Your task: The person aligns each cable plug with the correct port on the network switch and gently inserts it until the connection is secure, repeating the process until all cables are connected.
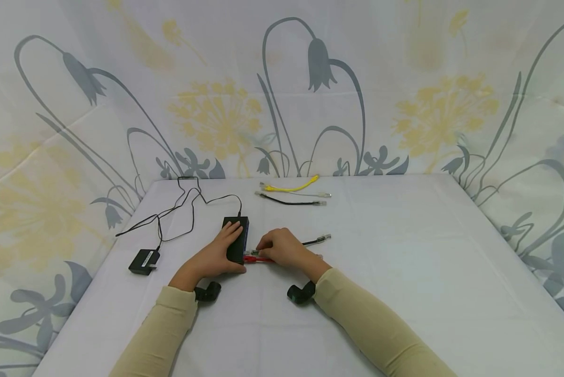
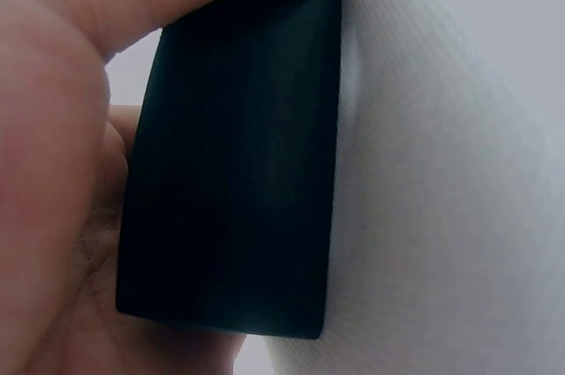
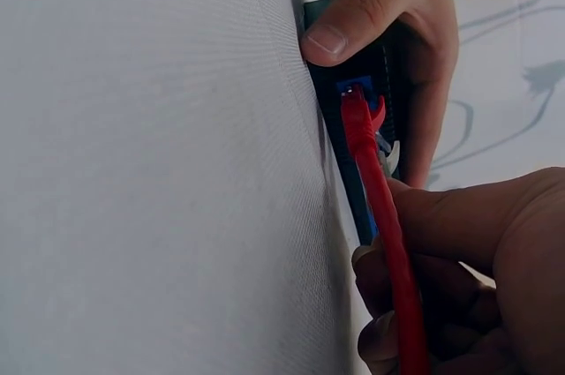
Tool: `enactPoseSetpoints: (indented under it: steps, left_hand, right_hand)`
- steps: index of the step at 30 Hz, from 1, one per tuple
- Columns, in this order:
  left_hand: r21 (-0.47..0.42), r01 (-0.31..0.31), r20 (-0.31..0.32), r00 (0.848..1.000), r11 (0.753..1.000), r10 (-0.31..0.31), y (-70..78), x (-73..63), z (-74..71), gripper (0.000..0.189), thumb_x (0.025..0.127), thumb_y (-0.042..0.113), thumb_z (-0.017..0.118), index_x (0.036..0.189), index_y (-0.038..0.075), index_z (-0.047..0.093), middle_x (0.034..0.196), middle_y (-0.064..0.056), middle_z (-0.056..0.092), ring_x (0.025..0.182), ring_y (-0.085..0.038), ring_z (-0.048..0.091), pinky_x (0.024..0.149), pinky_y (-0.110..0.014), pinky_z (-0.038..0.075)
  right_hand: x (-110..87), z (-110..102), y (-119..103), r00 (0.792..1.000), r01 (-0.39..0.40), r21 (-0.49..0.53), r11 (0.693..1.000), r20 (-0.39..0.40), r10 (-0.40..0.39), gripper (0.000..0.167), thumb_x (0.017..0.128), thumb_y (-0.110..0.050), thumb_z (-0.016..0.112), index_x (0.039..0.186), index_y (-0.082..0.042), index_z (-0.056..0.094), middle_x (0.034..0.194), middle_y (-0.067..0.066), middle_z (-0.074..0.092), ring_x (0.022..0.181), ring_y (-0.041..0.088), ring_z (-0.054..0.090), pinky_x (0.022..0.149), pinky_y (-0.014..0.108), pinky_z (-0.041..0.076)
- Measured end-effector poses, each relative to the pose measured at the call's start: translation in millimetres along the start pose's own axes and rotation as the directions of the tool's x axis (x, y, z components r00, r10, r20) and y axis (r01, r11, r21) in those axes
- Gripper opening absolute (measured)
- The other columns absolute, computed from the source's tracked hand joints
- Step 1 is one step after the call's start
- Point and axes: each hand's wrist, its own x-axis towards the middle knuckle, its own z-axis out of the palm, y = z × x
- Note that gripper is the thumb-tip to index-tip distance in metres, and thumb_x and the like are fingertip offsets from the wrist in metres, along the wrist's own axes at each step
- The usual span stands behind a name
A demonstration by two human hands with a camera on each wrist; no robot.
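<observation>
Black box [image 1: 235, 250]: on the worktop [image 1: 380, 235], left of its middle, port side towards the right hand.
Left hand [image 1: 217, 255]: fingers and thumb clamped on the box, steadying it.
Red cable [image 3: 388, 229]: plug at a blue port [image 3: 343, 86] near the thumb end; how deeply it is seated, I cannot tell.
Right hand [image 1: 286, 248]: fingers pinched together on a pale plug [image 3: 393, 156] just beside the red one; it probably belongs to the dark cable [image 1: 316, 241] emerging beyond the hand, though the fingers hide the join.
Possible faults: the pale plug could jam if presented turned or off-line; the red cable, crossing close to those fingers, could be tugged loose; the box could slide or twist should the left grip slacken.
Views compared: the right wrist view shows the red plug's latch and the blue port; the left wrist view gives only a plain black face; the head view alone shows the power cord [image 1: 193, 213] and adapter [image 1: 143, 262].
Far worktop: yellow cable [image 1: 292, 189], pale cable [image 1: 310, 195], black cable [image 1: 288, 202].
</observation>
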Motion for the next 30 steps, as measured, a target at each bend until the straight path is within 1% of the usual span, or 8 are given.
enactPoseSetpoints:
  steps: [7, 11, 15, 21, 30]
  left_hand:
    - [-0.003, 0.005, 0.002, 1.000, 1.000, -0.005, 0.9, 0.2, -0.4, 0.109, 0.075, 0.037, 0.083, 0.157, 0.011, 0.017, 0.165, -0.006, 0.004, 0.152, -0.031, -0.006, 0.116, -0.060, 0.018]
    - [-0.005, 0.006, 0.002, 1.000, 1.000, -0.006, 1.0, 0.3, -0.6, 0.109, 0.074, 0.037, 0.083, 0.156, 0.011, 0.017, 0.165, -0.006, 0.004, 0.152, -0.031, -0.006, 0.116, -0.061, 0.018]
    - [-0.002, 0.002, -0.001, 1.000, 1.000, -0.002, 0.1, 1.5, -0.5, 0.109, 0.074, 0.037, 0.083, 0.156, 0.012, 0.017, 0.165, -0.006, 0.005, 0.152, -0.031, -0.006, 0.116, -0.060, 0.018]
    - [0.004, -0.003, -0.004, 1.000, 1.000, 0.003, -0.8, 2.5, -0.6, 0.108, 0.074, 0.038, 0.083, 0.156, 0.011, 0.018, 0.165, -0.006, 0.005, 0.152, -0.031, -0.005, 0.116, -0.060, 0.018]
    - [0.010, -0.003, 0.000, 1.000, 1.000, 0.003, -1.1, 2.2, -0.5, 0.108, 0.074, 0.037, 0.083, 0.156, 0.011, 0.017, 0.165, -0.008, 0.005, 0.152, -0.032, -0.005, 0.116, -0.061, 0.018]
  right_hand:
    - [0.3, 0.8, 0.0, 1.000, -0.002, 0.002, 1.000, 0.002, 0.002, 0.013, 0.091, -0.016, 0.066, 0.099, -0.016, 0.076, 0.096, -0.005, 0.074, 0.095, 0.010, 0.062, 0.085, 0.031, 0.050]
    - [0.3, 1.2, -0.3, 1.000, 0.007, 0.000, 1.000, -0.004, -0.007, 0.012, 0.091, -0.016, 0.066, 0.097, -0.016, 0.076, 0.094, -0.005, 0.073, 0.090, 0.008, 0.061, 0.082, 0.029, 0.050]
    - [0.1, 1.5, -0.3, 1.000, 0.019, -0.003, 1.000, -0.011, -0.019, 0.011, 0.090, -0.015, 0.066, 0.097, -0.016, 0.076, 0.092, -0.006, 0.074, 0.088, 0.008, 0.061, 0.081, 0.028, 0.050]
    - [0.3, 2.3, -0.3, 0.999, 0.033, -0.010, 0.999, -0.008, -0.033, 0.011, 0.091, -0.016, 0.066, 0.096, -0.016, 0.076, 0.091, -0.006, 0.074, 0.088, 0.008, 0.062, 0.081, 0.028, 0.050]
    - [-0.3, 2.7, -2.8, 0.999, 0.029, -0.004, 1.000, 0.013, -0.029, 0.014, 0.093, -0.016, 0.064, 0.099, -0.015, 0.076, 0.096, -0.003, 0.074, 0.096, 0.012, 0.063, 0.089, 0.034, 0.050]
